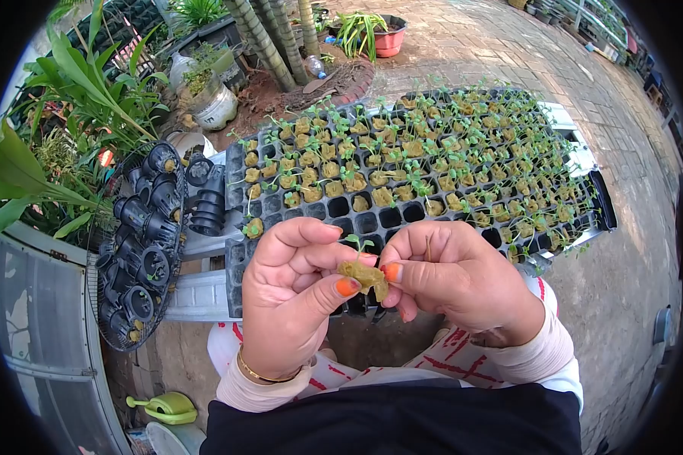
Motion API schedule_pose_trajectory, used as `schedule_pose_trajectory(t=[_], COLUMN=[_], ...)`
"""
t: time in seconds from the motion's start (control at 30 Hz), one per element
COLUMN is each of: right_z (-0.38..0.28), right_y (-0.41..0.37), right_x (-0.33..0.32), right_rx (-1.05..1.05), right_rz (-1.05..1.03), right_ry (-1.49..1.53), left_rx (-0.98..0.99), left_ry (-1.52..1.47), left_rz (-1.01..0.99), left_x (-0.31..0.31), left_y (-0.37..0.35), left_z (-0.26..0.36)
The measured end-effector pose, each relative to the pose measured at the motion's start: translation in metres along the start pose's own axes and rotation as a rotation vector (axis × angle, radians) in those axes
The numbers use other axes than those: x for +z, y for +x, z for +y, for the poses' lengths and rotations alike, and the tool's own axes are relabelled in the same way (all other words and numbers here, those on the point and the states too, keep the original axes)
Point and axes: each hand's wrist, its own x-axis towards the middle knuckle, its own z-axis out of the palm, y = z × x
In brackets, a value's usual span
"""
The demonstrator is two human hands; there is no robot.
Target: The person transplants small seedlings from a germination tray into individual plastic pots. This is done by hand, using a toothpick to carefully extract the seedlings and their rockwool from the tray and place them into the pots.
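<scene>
Seedling cube [364, 276], a small brownish sponge plug with a thin green sprout on top, is pinched between both hands just in front of the person's body. The left hand [288, 292] grips it with thumb and forefinger, and the right hand [455, 277] pinches its other side. Beyond them lies a black seedling tray [391, 218], mostly filled with sprouted plugs. To the left, a wire basket [101, 254] holds black net pots [155, 265].

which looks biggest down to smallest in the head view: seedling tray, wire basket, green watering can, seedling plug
1. seedling tray
2. wire basket
3. green watering can
4. seedling plug, smallest even though nearest the camera
</scene>
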Motion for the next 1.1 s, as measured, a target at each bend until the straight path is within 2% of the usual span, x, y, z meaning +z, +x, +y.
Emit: schedule_pose_trajectory(t=[0.3, 0.5, 0.57, 0.83, 0.93, 1.0, 1.03, 1.1], right_z=[0.0, -0.001, -0.001, 0.003, 0.004, 0.006, 0.006, 0.007], right_y=[0.002, 0.0, -0.003, -0.009, -0.006, -0.003, -0.002, 0.001], right_x=[0.001, 0.0, -0.001, 0.002, 0.004, 0.005, 0.005, 0.006], right_rx=[0.006, -0.083, -0.25, -0.419, -0.503, -0.645, -0.645, -0.808], right_rz=[0.067, 0.141, 0.191, 0.065, 0.081, 0.124, 0.124, 0.189], right_ry=[0.008, -0.057, -0.158, -0.198, -0.335, -0.563, -0.563, -0.755], left_rx=[0.017, 0.001, -0.056, -0.142, -0.149, -0.155, -0.161, -0.166], left_ry=[-0.026, -0.015, 0.013, 0.121, 0.146, 0.161, 0.151, 0.142], left_rz=[0.003, 0.049, 0.115, 0.122, 0.102, 0.095, 0.087, 0.08], left_x=[0.001, 0.001, 0.001, 0.001, 0.002, 0.003, 0.003, 0.003], left_y=[0.0, 0.0, 0.002, 0.003, 0.003, 0.002, 0.002, 0.002], left_z=[0.002, 0.006, 0.006, 0.004, 0.003, 0.002, 0.001, 0.001])
